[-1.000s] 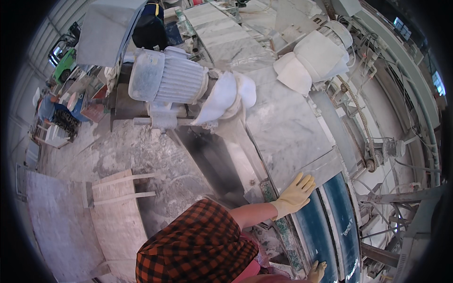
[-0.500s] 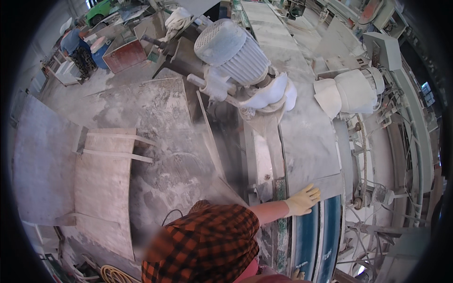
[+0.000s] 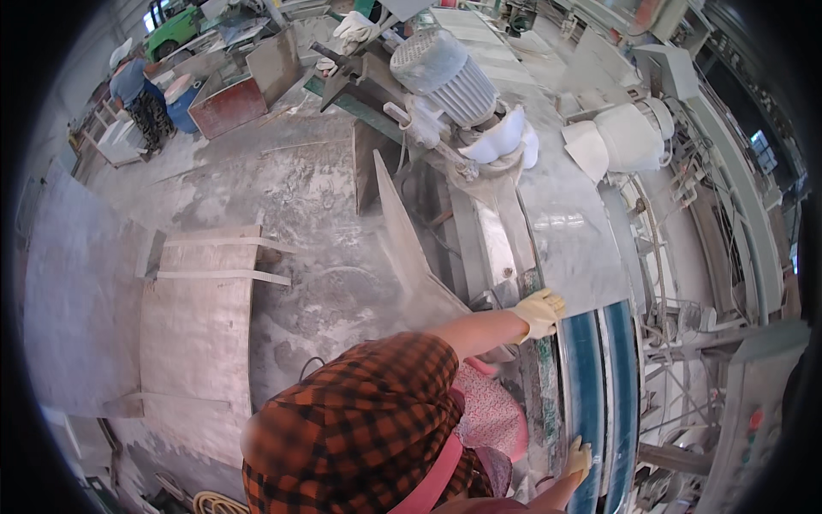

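Observation:
My left hand [image 3: 539,313], in a pale yellow glove, rests at the near left corner of a flat grey slab [image 3: 591,265]. Its fingers are stretched out toward the right. The slab lies on a long machine bed, where two blue strips [image 3: 585,360] run toward me beyond the slab's near edge. Lower down, my right hand [image 3: 580,458], also gloved, is at the left blue strip with its fingers extended and nothing visible in them. My arms reach rightward from an orange and black plaid shirt.
A dusty motor [image 3: 445,77] overhangs the bed's left side, and a second covered motor [image 3: 621,141] stands on its right. A control box [image 3: 753,411] with buttons is at the lower right. Boards [image 3: 197,317] lie at the left. Another person [image 3: 137,90] stands far left.
The view has shifted and shows more of my right arm and hand. My left hand has drawn back to the slab's left corner, its fingers closer together than before.

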The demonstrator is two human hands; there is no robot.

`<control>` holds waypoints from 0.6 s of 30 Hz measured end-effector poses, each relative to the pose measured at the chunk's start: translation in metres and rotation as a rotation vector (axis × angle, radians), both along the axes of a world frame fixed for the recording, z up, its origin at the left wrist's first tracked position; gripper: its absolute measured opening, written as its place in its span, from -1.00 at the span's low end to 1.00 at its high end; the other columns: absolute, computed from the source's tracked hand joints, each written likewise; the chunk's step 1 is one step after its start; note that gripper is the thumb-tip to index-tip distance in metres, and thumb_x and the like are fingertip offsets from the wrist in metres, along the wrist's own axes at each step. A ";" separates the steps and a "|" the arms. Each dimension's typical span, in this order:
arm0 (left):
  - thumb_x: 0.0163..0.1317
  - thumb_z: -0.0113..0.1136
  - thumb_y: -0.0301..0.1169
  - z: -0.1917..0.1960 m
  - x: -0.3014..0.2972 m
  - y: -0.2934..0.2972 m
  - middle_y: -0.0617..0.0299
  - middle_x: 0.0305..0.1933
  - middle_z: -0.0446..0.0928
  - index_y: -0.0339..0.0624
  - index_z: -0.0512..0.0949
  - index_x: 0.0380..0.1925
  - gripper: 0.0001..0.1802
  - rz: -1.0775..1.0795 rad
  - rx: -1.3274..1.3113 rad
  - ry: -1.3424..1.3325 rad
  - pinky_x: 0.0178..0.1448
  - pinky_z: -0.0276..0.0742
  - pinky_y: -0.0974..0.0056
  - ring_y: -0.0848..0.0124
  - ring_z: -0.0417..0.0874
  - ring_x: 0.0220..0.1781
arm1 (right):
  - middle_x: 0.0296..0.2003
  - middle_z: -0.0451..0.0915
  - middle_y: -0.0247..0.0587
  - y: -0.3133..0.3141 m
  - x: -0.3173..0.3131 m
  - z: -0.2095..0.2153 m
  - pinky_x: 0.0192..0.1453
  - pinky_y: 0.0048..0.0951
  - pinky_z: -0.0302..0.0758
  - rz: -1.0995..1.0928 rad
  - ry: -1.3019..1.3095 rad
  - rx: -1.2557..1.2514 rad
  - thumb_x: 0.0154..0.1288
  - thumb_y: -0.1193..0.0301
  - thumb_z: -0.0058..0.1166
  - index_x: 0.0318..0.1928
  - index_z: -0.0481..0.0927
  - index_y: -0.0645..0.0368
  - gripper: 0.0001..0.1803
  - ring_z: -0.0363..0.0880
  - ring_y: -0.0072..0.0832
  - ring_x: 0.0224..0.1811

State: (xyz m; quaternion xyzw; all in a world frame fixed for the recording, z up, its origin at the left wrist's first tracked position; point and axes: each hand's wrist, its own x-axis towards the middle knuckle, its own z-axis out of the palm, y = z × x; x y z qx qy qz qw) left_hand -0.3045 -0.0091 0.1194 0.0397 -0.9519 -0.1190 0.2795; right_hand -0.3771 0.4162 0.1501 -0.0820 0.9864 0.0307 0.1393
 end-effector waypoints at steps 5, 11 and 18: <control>-0.14 0.34 -0.11 0.024 0.003 -0.002 0.12 -0.14 0.58 -0.07 0.61 -0.33 -0.62 -0.027 0.243 -0.186 0.13 0.45 0.16 0.13 0.55 0.03 | 0.29 0.34 0.28 -0.008 0.007 0.001 0.41 -0.11 0.24 0.002 0.039 -0.094 0.39 -0.16 -0.26 0.34 0.33 0.27 -0.19 0.35 0.02 0.32; 0.22 0.07 -0.14 0.065 -0.008 -0.005 -0.05 -0.05 0.62 -0.22 0.65 -0.22 -0.62 -0.180 -0.079 -0.336 0.19 0.46 0.08 0.07 0.61 0.08 | 0.13 0.49 0.13 -0.008 0.017 0.002 0.16 -0.07 0.50 -0.104 0.145 -0.117 0.36 -0.07 -0.11 0.07 0.46 0.24 -0.39 0.51 -0.03 0.16; 0.17 0.19 -0.05 0.084 -0.097 -0.005 -0.09 -0.08 0.64 -0.23 0.60 -0.02 -0.47 -0.027 0.022 -0.493 0.21 0.42 -0.03 0.01 0.61 0.08 | 0.14 0.49 0.11 -0.012 0.016 0.008 0.15 -0.12 0.51 -0.170 0.120 -0.045 0.42 -0.01 -0.16 0.14 0.47 0.28 -0.40 0.51 -0.03 0.15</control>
